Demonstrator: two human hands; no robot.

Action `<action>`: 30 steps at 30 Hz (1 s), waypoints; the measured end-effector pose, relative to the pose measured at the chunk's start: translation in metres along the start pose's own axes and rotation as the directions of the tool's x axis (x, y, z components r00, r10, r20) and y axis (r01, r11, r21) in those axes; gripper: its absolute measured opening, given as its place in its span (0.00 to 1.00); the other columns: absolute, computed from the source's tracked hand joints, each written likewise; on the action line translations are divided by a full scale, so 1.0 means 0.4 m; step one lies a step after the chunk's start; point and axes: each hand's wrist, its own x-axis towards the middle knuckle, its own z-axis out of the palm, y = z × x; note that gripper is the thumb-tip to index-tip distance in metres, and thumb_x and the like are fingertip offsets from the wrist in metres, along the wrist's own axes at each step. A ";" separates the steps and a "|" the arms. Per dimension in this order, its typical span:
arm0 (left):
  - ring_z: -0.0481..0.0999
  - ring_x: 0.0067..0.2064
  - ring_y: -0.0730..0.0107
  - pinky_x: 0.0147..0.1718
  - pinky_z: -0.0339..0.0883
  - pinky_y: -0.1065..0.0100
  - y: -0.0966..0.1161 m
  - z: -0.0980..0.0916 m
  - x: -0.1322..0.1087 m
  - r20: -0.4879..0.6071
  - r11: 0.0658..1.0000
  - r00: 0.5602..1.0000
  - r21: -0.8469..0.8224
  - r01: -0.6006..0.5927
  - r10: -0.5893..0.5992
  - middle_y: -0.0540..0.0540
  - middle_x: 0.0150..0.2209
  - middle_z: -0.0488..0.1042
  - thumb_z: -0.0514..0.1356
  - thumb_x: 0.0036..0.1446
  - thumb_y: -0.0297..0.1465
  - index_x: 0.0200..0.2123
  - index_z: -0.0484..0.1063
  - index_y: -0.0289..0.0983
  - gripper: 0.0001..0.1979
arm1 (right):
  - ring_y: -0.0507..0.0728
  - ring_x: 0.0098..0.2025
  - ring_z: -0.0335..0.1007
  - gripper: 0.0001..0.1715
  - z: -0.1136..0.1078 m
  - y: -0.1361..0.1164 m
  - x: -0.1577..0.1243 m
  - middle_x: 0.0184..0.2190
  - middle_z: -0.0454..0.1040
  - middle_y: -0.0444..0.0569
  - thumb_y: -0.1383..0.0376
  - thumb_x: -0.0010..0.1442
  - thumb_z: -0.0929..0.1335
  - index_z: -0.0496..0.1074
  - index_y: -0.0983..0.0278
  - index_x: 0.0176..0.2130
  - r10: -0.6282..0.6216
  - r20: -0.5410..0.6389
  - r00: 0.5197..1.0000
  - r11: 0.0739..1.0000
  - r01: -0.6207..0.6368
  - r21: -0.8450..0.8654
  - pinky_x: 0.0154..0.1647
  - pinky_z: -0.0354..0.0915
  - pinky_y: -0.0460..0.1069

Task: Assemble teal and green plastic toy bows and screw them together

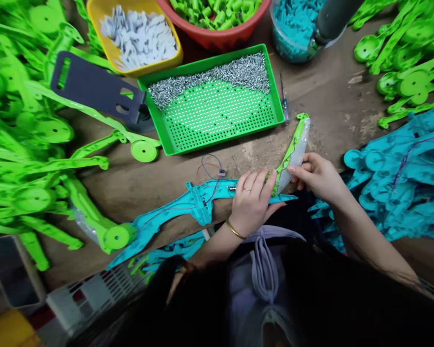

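Observation:
A long cyan plastic toy shell (181, 207) with thin wires lies along the table's near edge. My left hand (253, 202) rests on its right end with fingers curled down, a ring and bangle showing. My right hand (316, 176) pinches a green curved plastic piece with a clear cover (292, 152), which stands tilted up from the cyan shell's right end. A small wired switch (221, 172) lies just beyond the shell.
A green perforated tray (217, 115) with small metal screws sits behind. A yellow tub of white parts (137, 36), a red bowl (217, 36), a blue tub (292, 33), a dark paddle-shaped piece (94, 89), a screwdriver (284, 99). Green shells (29, 159) heaped left, cyan shells (401, 173) right.

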 end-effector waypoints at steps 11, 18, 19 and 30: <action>0.68 0.58 0.49 0.58 0.58 0.49 0.007 -0.009 0.004 0.055 0.999 0.998 0.028 -0.026 0.025 0.33 0.59 0.67 0.56 0.62 0.45 0.59 0.67 0.46 0.24 | 0.58 0.23 0.71 0.26 -0.033 -0.034 -0.051 0.22 0.74 0.48 0.44 0.53 0.70 0.68 0.62 0.36 -0.197 -0.191 0.962 0.645 -0.019 -0.764 0.21 0.55 0.48; 0.69 0.56 0.48 0.55 0.60 0.49 0.007 -0.004 0.006 -0.016 0.998 0.999 0.030 -0.047 0.048 0.32 0.57 0.69 0.57 0.61 0.46 0.57 0.70 0.43 0.24 | 0.54 0.33 0.72 0.19 -0.159 -0.185 0.029 0.33 0.78 0.53 0.58 0.62 0.66 0.74 0.70 0.46 -0.407 -0.088 0.909 0.508 0.145 -0.849 0.36 0.60 0.49; 0.69 0.55 0.48 0.55 0.60 0.49 0.009 -0.004 0.007 -0.022 0.998 0.999 0.034 -0.045 0.046 0.32 0.57 0.70 0.57 0.61 0.46 0.57 0.70 0.43 0.24 | 0.53 0.34 0.72 0.21 -0.171 -0.191 0.079 0.35 0.78 0.54 0.58 0.63 0.65 0.74 0.72 0.47 -0.395 -0.032 0.918 0.514 0.192 -0.836 0.37 0.61 0.49; 0.71 0.54 0.48 0.50 0.65 0.50 -0.015 -0.011 0.030 -0.009 0.993 0.993 0.014 -0.119 0.119 0.31 0.55 0.71 0.57 0.60 0.46 0.54 0.72 0.42 0.23 | 0.47 0.19 0.60 0.11 -0.228 -0.121 0.260 0.18 0.66 0.39 0.71 0.48 0.76 0.72 0.64 0.32 -0.143 0.142 0.979 0.912 0.186 -0.365 0.18 0.59 0.44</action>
